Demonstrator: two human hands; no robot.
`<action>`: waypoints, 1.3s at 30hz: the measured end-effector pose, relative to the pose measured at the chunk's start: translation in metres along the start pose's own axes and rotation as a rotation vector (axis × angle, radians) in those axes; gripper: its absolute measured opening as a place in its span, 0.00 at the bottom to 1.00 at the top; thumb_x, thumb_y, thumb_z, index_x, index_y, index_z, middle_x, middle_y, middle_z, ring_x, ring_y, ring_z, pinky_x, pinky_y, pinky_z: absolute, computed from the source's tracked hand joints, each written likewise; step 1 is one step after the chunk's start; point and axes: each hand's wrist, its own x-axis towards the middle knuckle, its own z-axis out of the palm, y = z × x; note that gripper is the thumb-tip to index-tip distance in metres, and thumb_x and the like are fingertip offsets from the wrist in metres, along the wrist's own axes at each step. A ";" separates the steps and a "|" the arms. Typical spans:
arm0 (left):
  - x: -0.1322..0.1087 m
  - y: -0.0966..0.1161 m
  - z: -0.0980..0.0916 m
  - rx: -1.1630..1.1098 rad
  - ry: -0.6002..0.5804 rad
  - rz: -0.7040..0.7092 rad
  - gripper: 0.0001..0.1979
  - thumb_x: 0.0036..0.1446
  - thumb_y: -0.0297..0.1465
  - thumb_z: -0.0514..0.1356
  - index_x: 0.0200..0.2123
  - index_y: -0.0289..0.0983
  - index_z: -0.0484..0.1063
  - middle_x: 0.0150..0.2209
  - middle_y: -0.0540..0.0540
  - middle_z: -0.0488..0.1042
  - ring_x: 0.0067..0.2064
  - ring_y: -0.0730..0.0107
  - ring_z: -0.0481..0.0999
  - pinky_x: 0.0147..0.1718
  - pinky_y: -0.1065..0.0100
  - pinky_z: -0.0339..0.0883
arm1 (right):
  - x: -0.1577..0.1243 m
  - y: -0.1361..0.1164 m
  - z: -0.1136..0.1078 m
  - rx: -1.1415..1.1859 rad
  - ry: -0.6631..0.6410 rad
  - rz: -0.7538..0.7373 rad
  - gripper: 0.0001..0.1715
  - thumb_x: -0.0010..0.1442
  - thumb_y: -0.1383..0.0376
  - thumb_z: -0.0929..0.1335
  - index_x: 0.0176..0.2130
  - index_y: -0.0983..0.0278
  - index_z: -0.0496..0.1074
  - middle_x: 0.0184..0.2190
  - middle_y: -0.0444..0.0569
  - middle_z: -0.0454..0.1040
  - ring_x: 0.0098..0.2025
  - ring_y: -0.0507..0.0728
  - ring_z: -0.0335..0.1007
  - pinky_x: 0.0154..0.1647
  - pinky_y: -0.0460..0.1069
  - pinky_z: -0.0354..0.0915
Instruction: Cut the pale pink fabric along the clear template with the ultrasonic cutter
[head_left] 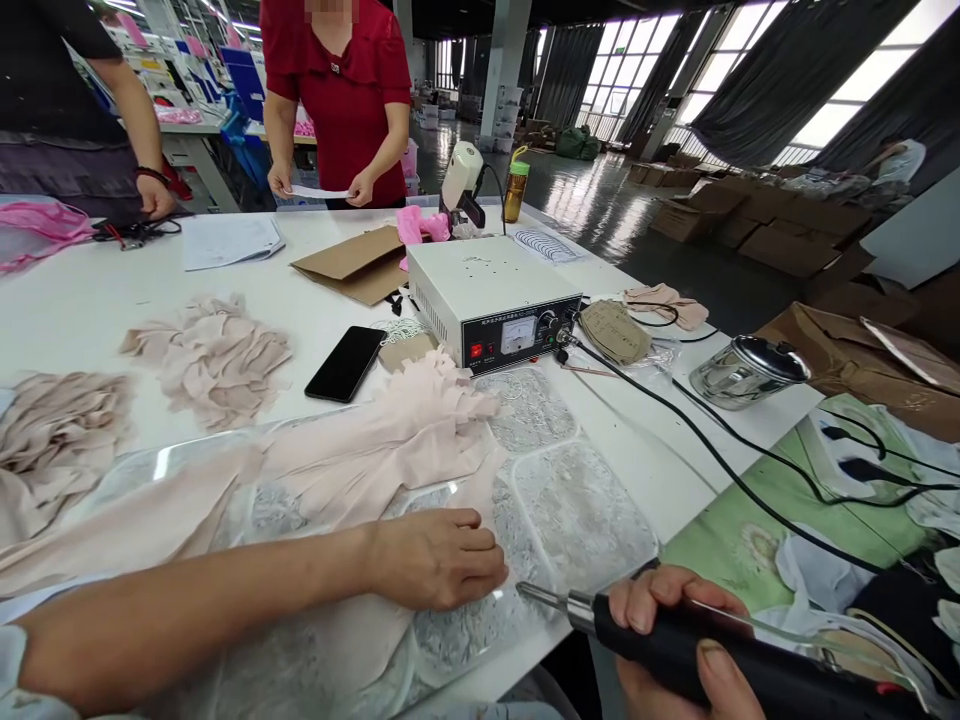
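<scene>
My left hand [442, 558] lies palm down on the clear-topped mat [592, 500], its fingers curled closed over a pale pink fabric piece [367, 640]. The fingertips are hidden underneath. Just beyond it, a frilled heap of pale pink fabric pieces [375, 440] spreads across the mat. In my right hand [675, 640], fingers wrapped around it, is a black handpiece [720, 660] with a slim metal tip pointing left. That tip sits close to my left knuckles, apart from them. Behind the heap stands a white control box [487, 290] with a dial meter and red switch.
More fabric piles [210, 360] lie at left, beside a black phone [346, 363]. Black cables [697, 430] cross the right side near a glass jar [746, 372]. A cardboard folder [356, 262] and bottle [515, 188] are farther back. A person in red [337, 90] holds paper opposite; another person stands left.
</scene>
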 end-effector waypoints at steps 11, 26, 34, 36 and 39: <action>-0.001 0.002 0.002 0.002 0.025 0.002 0.06 0.67 0.23 0.58 0.41 0.35 0.74 0.34 0.46 0.73 0.34 0.70 0.71 0.33 0.65 0.65 | -0.001 -0.010 0.008 -0.076 0.099 0.071 0.08 0.52 0.58 0.68 0.33 0.57 0.71 0.27 0.43 0.62 0.21 0.52 0.59 0.20 0.51 0.59; 0.002 0.001 -0.006 0.022 -0.002 -0.001 0.09 0.69 0.22 0.53 0.42 0.32 0.73 0.34 0.43 0.73 0.34 0.67 0.71 0.34 0.64 0.63 | 0.003 -0.003 0.005 0.028 -0.021 -0.001 0.09 0.55 0.59 0.69 0.37 0.59 0.71 0.28 0.41 0.66 0.21 0.50 0.64 0.20 0.48 0.64; 0.001 0.004 -0.003 0.029 0.016 -0.001 0.07 0.67 0.22 0.55 0.42 0.29 0.75 0.33 0.43 0.72 0.34 0.67 0.71 0.34 0.64 0.62 | 0.002 -0.008 0.015 0.003 0.058 -0.008 0.08 0.53 0.60 0.67 0.34 0.59 0.71 0.26 0.42 0.63 0.20 0.50 0.60 0.18 0.49 0.58; 0.000 0.004 -0.001 0.035 -0.008 0.000 0.08 0.67 0.22 0.55 0.41 0.31 0.75 0.34 0.43 0.73 0.35 0.67 0.71 0.33 0.65 0.62 | 0.002 -0.011 0.017 -0.033 0.082 -0.021 0.07 0.52 0.60 0.67 0.33 0.59 0.71 0.26 0.42 0.62 0.20 0.51 0.59 0.18 0.49 0.57; -0.001 0.005 -0.001 0.045 -0.021 0.009 0.09 0.67 0.23 0.55 0.38 0.33 0.76 0.35 0.43 0.73 0.36 0.68 0.70 0.33 0.65 0.63 | 0.002 -0.013 0.018 -0.082 0.095 -0.036 0.07 0.52 0.60 0.66 0.33 0.58 0.71 0.27 0.42 0.62 0.21 0.51 0.58 0.18 0.50 0.57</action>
